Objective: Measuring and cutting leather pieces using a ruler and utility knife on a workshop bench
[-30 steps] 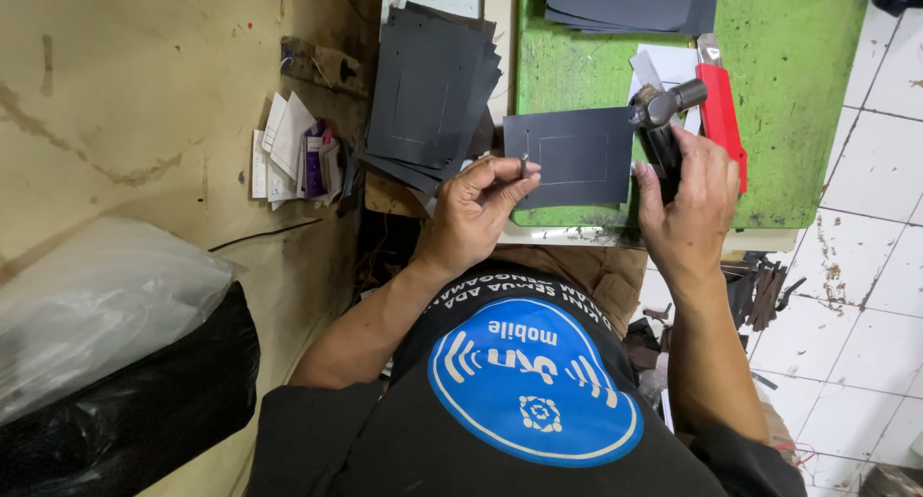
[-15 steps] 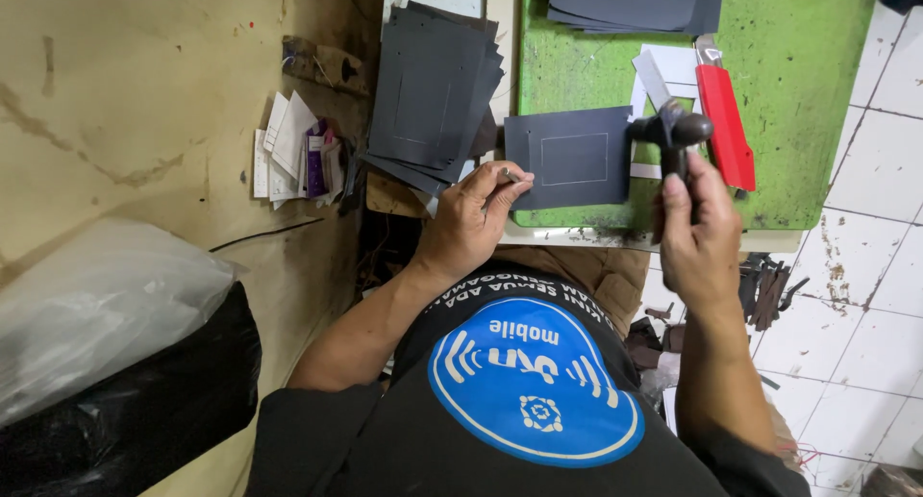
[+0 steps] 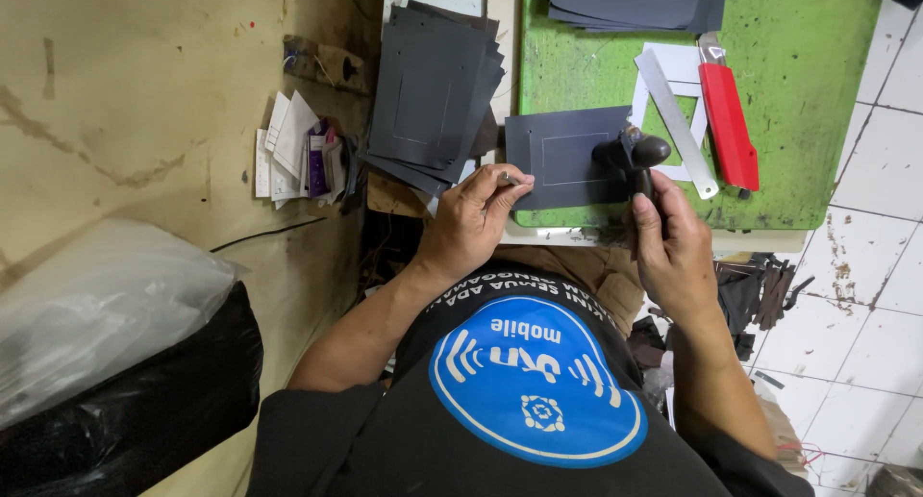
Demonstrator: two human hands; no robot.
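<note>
A dark grey card sheet [image 3: 562, 159] with a scored rectangle lies on the near edge of the green cutting mat [image 3: 798, 141]. My left hand [image 3: 473, 218] pinches the sheet's near left corner. My right hand [image 3: 673, 247] grips a black round-headed punch tool [image 3: 639, 161], which stands on the sheet's right edge. A metal ruler [image 3: 678, 122] and a red utility knife [image 3: 728, 122] lie on the mat just right of the tool, over a white paper frame [image 3: 663, 69].
A fanned pile of dark sheets [image 3: 433, 93] lies left of the mat, and another stack [image 3: 635, 2] sits at the mat's far edge. Paper scraps [image 3: 298, 151] rest on the brown surface. A plastic-wrapped black bundle [image 3: 115, 343] is at lower left. Dark offcuts [image 3: 760, 295] litter the white tiles.
My right hand has drawn back toward me along the tool's handle, uncovering the ruler. The left hand still pinches the sheet's corner. The sheet stays in about the same place.
</note>
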